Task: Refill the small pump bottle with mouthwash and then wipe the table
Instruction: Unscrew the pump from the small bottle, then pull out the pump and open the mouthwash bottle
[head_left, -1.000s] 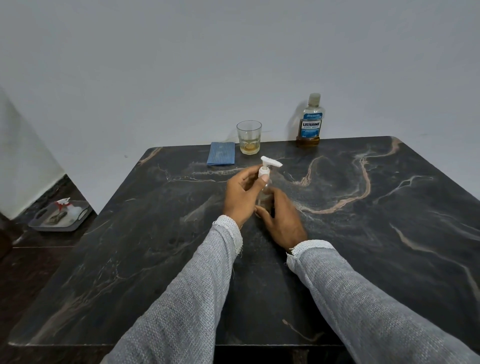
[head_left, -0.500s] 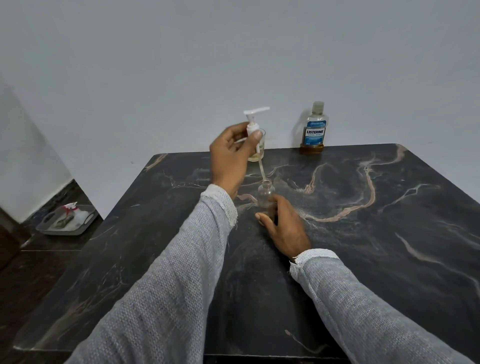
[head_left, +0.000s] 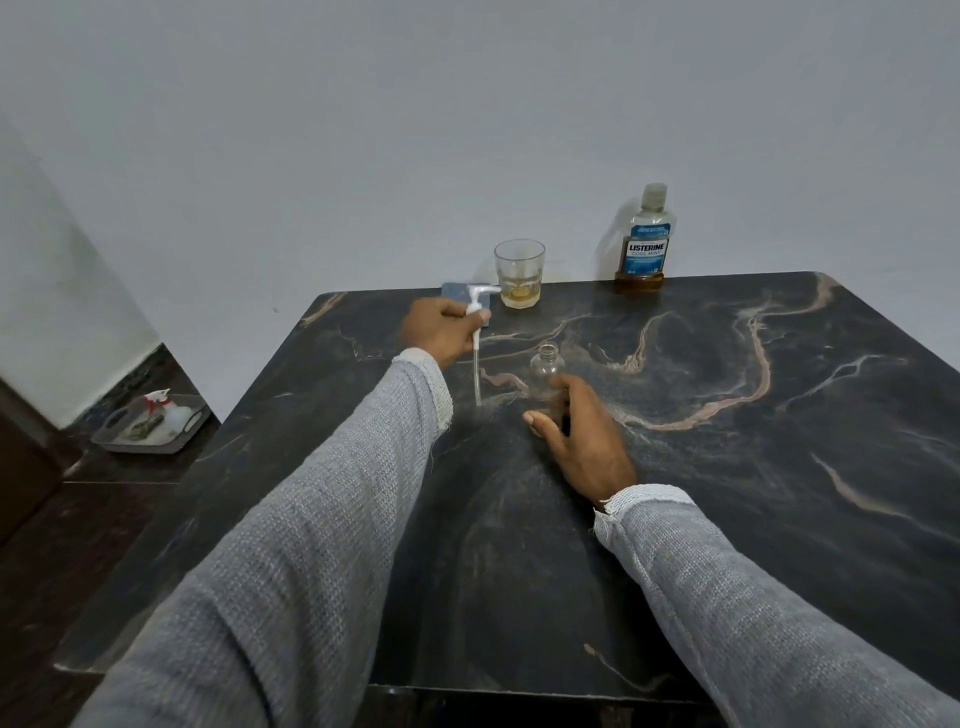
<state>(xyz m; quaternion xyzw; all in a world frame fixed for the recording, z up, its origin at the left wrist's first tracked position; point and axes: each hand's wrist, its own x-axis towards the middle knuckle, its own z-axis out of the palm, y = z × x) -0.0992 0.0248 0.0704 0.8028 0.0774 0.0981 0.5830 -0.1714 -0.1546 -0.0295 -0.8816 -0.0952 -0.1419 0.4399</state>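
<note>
A small clear bottle (head_left: 545, 373) stands open and upright near the middle of the dark marble table (head_left: 727, 467); my right hand (head_left: 582, 436) grips its lower part. My left hand (head_left: 444, 332) holds the white pump head (head_left: 477, 306) to the left of the bottle, its dip tube hanging down with the tip just above the tabletop. A Listerine mouthwash bottle (head_left: 644, 244), capped, with a little amber liquid at its bottom, stands at the far edge. A folded blue cloth (head_left: 454, 291) lies at the far edge, mostly hidden behind my left hand.
A drinking glass (head_left: 518, 274) with a little yellowish liquid stands at the far edge between cloth and mouthwash. A wall rises right behind the table. On the floor to the left sits a grey tray (head_left: 150, 423) holding a spray bottle.
My left hand unscrewed the pump, lifted it out of the bottle, then carried it down and to the left. My right hand kept hold of the bottle.
</note>
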